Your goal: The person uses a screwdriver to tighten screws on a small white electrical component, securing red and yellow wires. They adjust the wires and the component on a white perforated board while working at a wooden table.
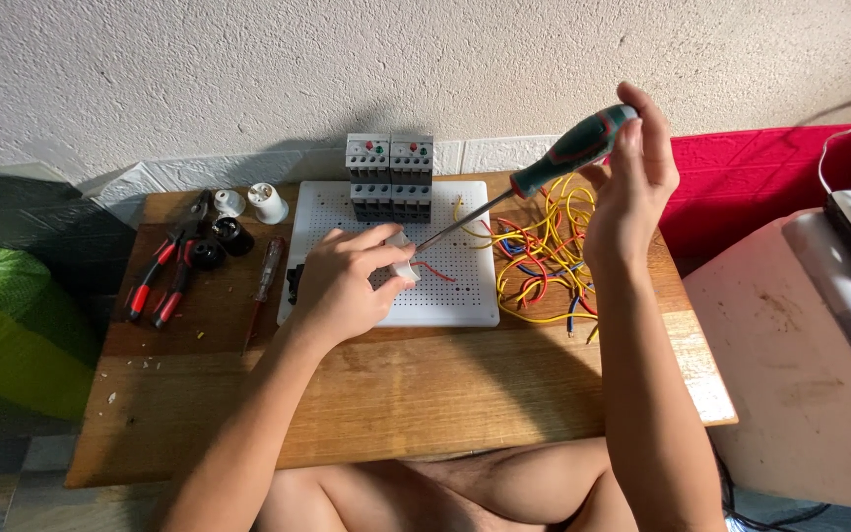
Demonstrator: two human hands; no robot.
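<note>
Far to the left of the gripping hands, red-handled pliers (155,281) lie on the wooden table (396,394), with two black round parts (221,244) and two white lamp holders (253,204) just beyond them and a slim tester screwdriver (266,276) closer in. The left hand (347,286) rests on the white perforated board (455,296), its fingers closed around a small white part (403,264) with a red wire (437,271) coming out to the right. Two grey relay blocks (389,177) stand behind that grip. The screwdriver (534,182) slants down to the part, its tip touching it; the right hand (632,182) grasps its green handle, raised. Beneath this hand lies a tangle of yellow, red and blue wires (544,261).
</note>
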